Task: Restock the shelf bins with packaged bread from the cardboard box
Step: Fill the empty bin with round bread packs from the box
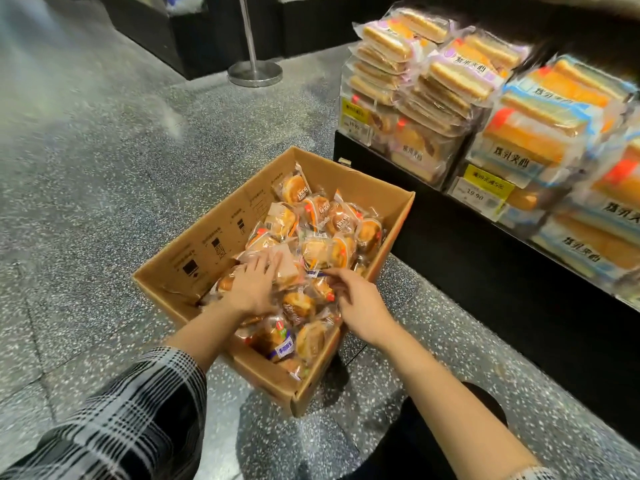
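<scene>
An open cardboard box [207, 237] sits on the floor, filled with several small packaged buns [322, 251] in clear wrappers. My left hand [251, 289] lies inside the box with straight fingers resting flat on a packet [285, 268] near the left wall. My right hand [360, 306] hovers over the box's right side, fingers curled and pinching the edge of a wrapper [317, 273] by its blue label. On the right, clear shelf bins [429, 157] hold stacks of packaged sandwich bread [450, 77].
The black shelf base [485, 258] runs along the right, with yellow price tags [485, 188] on the bin fronts. A metal stanchion base [254, 72] stands on the speckled floor [104, 168] behind the box. My knee [450, 427] is at the lower right.
</scene>
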Demonstrator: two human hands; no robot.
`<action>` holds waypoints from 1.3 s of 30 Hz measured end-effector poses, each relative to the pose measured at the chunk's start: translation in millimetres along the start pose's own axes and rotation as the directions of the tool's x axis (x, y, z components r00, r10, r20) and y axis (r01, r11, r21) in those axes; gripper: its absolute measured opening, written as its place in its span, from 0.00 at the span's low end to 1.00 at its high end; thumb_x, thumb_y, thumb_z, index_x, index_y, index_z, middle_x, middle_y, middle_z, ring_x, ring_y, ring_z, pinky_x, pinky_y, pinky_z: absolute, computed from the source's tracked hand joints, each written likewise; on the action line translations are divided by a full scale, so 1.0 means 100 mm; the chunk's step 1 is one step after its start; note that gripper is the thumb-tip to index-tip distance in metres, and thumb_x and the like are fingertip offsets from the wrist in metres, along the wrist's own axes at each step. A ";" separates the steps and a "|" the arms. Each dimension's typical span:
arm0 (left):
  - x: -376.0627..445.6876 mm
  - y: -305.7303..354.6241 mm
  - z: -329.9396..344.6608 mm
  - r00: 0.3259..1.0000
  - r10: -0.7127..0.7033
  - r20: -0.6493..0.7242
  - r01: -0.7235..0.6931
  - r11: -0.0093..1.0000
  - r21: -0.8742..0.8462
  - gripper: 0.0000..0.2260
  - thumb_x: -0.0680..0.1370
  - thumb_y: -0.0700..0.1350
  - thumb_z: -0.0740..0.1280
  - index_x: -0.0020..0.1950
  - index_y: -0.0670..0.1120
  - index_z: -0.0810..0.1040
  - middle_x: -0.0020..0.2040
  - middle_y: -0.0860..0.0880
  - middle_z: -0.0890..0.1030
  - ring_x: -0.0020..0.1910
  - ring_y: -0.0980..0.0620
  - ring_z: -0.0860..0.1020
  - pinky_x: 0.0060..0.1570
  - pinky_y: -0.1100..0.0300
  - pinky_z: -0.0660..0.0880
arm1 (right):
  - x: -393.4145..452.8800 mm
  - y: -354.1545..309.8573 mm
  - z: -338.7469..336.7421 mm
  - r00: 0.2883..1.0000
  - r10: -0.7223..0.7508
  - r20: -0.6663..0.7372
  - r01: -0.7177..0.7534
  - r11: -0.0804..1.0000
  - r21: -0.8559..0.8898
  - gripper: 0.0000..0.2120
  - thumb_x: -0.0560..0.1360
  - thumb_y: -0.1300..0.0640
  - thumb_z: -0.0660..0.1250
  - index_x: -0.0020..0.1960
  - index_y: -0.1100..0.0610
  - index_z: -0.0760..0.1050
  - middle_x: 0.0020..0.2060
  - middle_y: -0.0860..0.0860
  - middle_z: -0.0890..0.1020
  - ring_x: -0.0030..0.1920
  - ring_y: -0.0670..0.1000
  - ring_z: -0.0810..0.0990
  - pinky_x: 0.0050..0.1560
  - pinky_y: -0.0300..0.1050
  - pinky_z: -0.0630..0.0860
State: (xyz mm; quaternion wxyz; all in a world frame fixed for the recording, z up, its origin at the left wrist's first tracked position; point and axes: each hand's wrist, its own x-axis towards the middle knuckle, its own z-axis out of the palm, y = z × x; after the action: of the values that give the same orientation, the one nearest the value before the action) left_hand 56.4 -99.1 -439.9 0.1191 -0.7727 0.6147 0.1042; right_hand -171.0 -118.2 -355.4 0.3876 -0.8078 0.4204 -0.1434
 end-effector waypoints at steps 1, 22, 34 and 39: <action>0.04 0.00 0.04 1.000 -0.005 0.004 0.005 1.000 0.027 0.54 0.70 0.63 0.70 0.77 0.45 0.34 0.78 0.42 0.44 0.77 0.41 0.48 0.75 0.46 0.50 | 0.00 0.01 0.00 1.000 -0.011 -0.003 0.011 1.000 0.007 0.27 0.74 0.73 0.58 0.70 0.56 0.69 0.66 0.51 0.74 0.62 0.46 0.74 0.61 0.29 0.66; -0.72 0.43 -1.16 0.968 0.252 0.004 0.020 -0.061 -0.998 0.13 0.81 0.48 0.60 0.61 0.43 0.74 0.45 0.41 0.80 0.32 0.50 0.79 0.31 0.61 0.78 | -0.05 -0.18 -0.95 0.988 0.110 0.107 -0.136 0.947 0.290 0.36 0.65 0.53 0.78 0.69 0.53 0.66 0.55 0.49 0.76 0.58 0.50 0.77 0.60 0.43 0.74; -0.61 0.42 -0.87 0.983 0.141 -0.117 -0.170 0.467 -0.868 0.18 0.80 0.58 0.57 0.63 0.49 0.74 0.57 0.45 0.80 0.53 0.49 0.80 0.51 0.59 0.76 | -0.23 -0.08 -1.22 0.985 0.166 0.054 -0.173 0.901 0.398 0.17 0.66 0.60 0.78 0.53 0.54 0.78 0.46 0.50 0.84 0.43 0.45 0.83 0.38 0.33 0.78; -0.40 -0.16 -0.29 0.992 -0.112 0.065 0.128 0.926 -0.355 0.25 0.76 0.50 0.69 0.68 0.39 0.69 0.66 0.39 0.73 0.64 0.41 0.72 0.63 0.53 0.68 | -0.21 0.11 -1.14 0.963 0.256 -0.082 -0.218 0.922 0.319 0.23 0.64 0.58 0.79 0.56 0.55 0.76 0.47 0.49 0.82 0.49 0.50 0.81 0.52 0.45 0.78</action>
State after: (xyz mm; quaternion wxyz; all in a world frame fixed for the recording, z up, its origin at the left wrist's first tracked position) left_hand 63.7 -67.3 -398.6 -0.0042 -0.8151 0.5344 0.2235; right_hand -253.6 -162.7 -285.9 0.4967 -0.6705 0.5104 -0.2081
